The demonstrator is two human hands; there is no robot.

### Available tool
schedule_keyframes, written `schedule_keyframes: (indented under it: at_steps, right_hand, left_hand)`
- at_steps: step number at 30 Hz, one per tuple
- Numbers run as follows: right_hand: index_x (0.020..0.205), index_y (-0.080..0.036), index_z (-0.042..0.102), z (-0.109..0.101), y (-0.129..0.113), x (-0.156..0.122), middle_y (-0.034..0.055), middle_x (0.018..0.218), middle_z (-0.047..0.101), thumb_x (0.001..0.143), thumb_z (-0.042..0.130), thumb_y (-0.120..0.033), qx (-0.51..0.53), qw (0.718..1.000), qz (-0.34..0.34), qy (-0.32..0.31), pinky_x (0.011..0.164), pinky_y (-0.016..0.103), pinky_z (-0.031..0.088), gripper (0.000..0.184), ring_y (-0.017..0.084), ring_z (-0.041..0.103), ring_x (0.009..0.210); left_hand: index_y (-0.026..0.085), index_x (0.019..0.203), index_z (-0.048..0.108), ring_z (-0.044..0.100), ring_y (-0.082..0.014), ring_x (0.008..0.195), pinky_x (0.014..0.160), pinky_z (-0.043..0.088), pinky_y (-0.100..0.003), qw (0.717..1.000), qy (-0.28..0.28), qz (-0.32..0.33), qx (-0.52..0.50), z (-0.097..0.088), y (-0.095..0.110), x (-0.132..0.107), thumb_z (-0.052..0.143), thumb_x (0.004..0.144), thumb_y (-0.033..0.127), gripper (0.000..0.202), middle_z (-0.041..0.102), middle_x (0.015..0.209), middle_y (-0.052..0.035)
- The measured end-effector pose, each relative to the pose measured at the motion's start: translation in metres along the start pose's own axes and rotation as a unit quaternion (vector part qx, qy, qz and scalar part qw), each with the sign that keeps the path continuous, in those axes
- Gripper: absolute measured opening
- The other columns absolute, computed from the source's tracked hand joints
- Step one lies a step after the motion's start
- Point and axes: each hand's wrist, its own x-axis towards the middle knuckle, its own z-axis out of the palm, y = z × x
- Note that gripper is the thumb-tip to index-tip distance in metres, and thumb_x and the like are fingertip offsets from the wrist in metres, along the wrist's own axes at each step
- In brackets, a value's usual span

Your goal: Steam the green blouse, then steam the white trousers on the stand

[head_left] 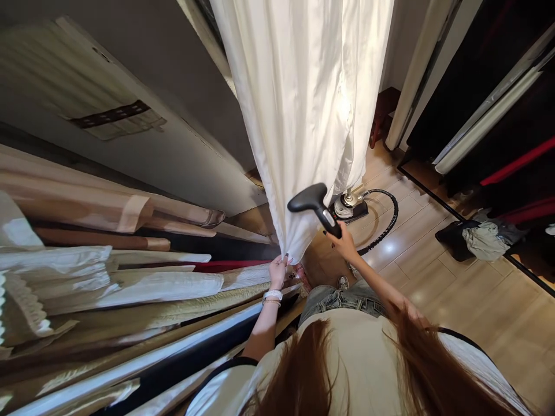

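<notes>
A long white curtain (295, 104) hangs in front of me in loose folds. My left hand (278, 270) pinches its lower edge and draws the fabric toward me into a point. The handle of a black garment steamer head (309, 199) is in my right hand (343, 240), fingers wrapped round it. The steamer's wide head is in front of the lower curtain; whether it touches the cloth I cannot tell. Behind the curtain's lower edge, the steamer base (350, 205) stands on the floor, with a black ribbed hose (393, 214) curving out from it.
Hanging garments and fabrics (165, 289) crowd my left side. A pale door panel (130, 150) stands beyond them. On the right, a dark bin with crumpled cloth (485, 240) sits by a black rack rail (427, 190). Wood-look tiles (416, 277) cover the floor.
</notes>
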Motion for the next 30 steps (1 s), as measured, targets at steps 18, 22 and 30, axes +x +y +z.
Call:
schedule_keyframes:
  at_steps: [18,22,30]
  right_hand:
    - [0.091,-0.027,0.037,-0.009,-0.091,0.115,-0.0109,0.062,0.053,0.077,0.072,-0.054,0.053,0.996,-0.072,0.03,0.048,0.024,0.041,0.046,0.011,0.051,0.046]
    - [0.089,-0.027,0.036,0.005,-0.067,0.116,-0.0116,0.06,0.051,0.076,0.072,-0.052,0.032,0.999,-0.038,0.012,0.049,0.024,0.041,0.045,0.012,0.053,0.046]
    - [0.09,-0.026,0.038,0.034,-0.03,0.113,-0.01,0.067,0.055,0.074,0.069,-0.056,0.022,0.998,-0.016,-0.051,0.052,0.024,0.041,0.046,0.012,0.055,0.052]
  left_hand:
    - [0.014,0.081,0.073,0.075,-0.0241,0.082,0.09,0.059,-0.043,0.996,-0.058,-0.026,0.066,-0.022,0.0,-0.013,0.084,0.068,0.034,0.026,0.078,0.086,-0.0079]
    - [0.014,0.08,0.073,0.075,-0.024,0.08,0.085,0.059,-0.041,0.996,-0.053,-0.031,0.07,-0.028,0.001,-0.014,0.084,0.067,0.035,0.027,0.077,0.084,-0.0073]
    - [0.014,0.087,0.073,0.074,-0.0221,0.079,0.091,0.058,-0.042,0.998,-0.016,-0.038,0.045,-0.041,0.002,-0.018,0.082,0.068,0.028,0.025,0.078,0.089,-0.0068]
